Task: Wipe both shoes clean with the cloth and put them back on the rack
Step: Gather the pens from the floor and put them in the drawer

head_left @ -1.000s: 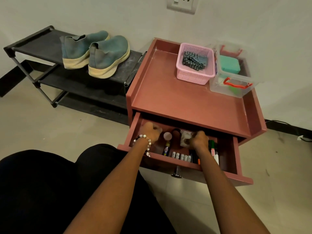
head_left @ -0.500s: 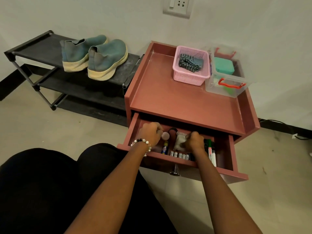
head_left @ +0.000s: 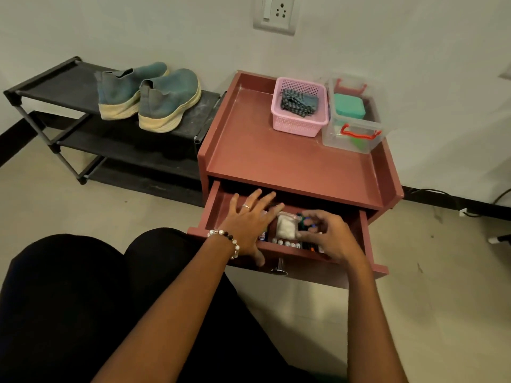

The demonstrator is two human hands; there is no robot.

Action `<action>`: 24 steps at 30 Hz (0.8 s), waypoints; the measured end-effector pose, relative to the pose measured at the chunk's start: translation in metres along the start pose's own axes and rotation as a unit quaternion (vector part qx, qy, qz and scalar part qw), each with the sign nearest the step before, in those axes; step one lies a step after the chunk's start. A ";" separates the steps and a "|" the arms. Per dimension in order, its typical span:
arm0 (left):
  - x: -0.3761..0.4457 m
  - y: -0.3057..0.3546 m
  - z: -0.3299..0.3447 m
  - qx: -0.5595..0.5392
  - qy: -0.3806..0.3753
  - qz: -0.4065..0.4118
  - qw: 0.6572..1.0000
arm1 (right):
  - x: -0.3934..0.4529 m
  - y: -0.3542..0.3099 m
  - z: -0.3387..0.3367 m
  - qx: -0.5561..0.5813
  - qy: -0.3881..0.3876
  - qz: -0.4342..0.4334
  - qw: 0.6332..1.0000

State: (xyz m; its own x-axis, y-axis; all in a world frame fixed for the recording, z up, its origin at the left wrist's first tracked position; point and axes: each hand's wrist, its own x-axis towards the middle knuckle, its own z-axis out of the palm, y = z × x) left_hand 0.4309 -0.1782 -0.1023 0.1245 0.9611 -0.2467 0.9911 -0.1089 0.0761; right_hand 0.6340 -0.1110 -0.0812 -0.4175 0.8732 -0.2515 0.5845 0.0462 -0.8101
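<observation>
Both hands are in the open drawer (head_left: 362, 244): the left hand (head_left: 250, 219) lies flat with fingers spread, holding nothing, while the right hand (head_left: 330, 236) curls around small items that cannot be made out. The two shoes (head_left: 149, 92) sit untouched on the rack (head_left: 55, 87) at ten o'clock. The patterned cloth (head_left: 297, 102) lies in the pink basket (head_left: 297, 124) at one o'clock, so reaching there looks wiser than rummaging.

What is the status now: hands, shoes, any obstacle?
Left hand open, spread over the open drawer. Right hand curled among markers, hold unclear. Both shoes untouched on rack. Nothing blocks them.
</observation>
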 end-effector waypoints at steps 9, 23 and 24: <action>0.012 -0.003 0.000 0.076 0.153 -0.076 0.982 | 0.013 0.002 -0.021 -0.461 -0.014 0.008 0.888; 0.080 -0.033 0.013 0.086 0.309 -0.096 0.942 | 0.086 0.034 -0.004 -0.389 0.237 -0.114 0.883; 0.079 -0.030 0.008 0.078 0.294 -0.106 0.947 | 0.085 0.032 -0.005 -0.385 0.232 -0.110 0.887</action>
State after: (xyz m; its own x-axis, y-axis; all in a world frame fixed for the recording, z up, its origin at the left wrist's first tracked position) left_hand 0.4115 -0.1011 -0.1321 -0.0795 0.9359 0.3431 0.9915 0.1098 -0.0699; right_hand 0.6214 -0.0330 -0.1258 -0.3532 0.8994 0.2574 0.9007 0.4013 -0.1663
